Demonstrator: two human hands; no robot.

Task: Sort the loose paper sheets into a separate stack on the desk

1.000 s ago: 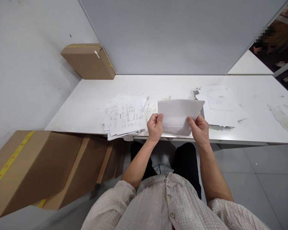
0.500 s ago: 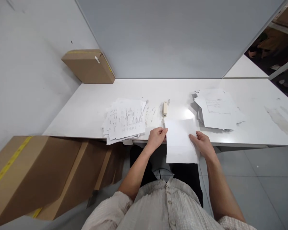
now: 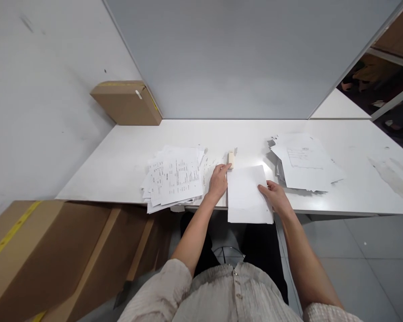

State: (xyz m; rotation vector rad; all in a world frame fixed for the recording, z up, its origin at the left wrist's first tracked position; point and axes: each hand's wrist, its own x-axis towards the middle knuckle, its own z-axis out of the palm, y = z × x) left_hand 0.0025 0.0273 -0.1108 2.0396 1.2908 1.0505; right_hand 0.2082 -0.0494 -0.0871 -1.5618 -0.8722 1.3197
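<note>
White paper sheets [image 3: 245, 197], blank side up, lie partly on the table and jut over its front edge. My right hand [image 3: 275, 197] grips their right edge, thumb on top. At the upper left corner of the sheets is my left hand [image 3: 219, 181], fingers stretched forward and index fingertip at the near end of a small cream stapler [image 3: 231, 158]. This hand no longer pinches the paper. The stapler lies lengthwise just beyond the sheets' top edge.
Printed sheets [image 3: 177, 176] form an untidy pile on the left of the white table [image 3: 121, 165]; another paper pile [image 3: 302, 163] lies right. A cardboard box [image 3: 127, 103] stands in the back left corner. More cardboard boxes [image 3: 50, 250] stand below left.
My left hand has let go of the paper's left edge and moved forward to the stapler. My right hand has shifted the sheets slightly left and forward.
</note>
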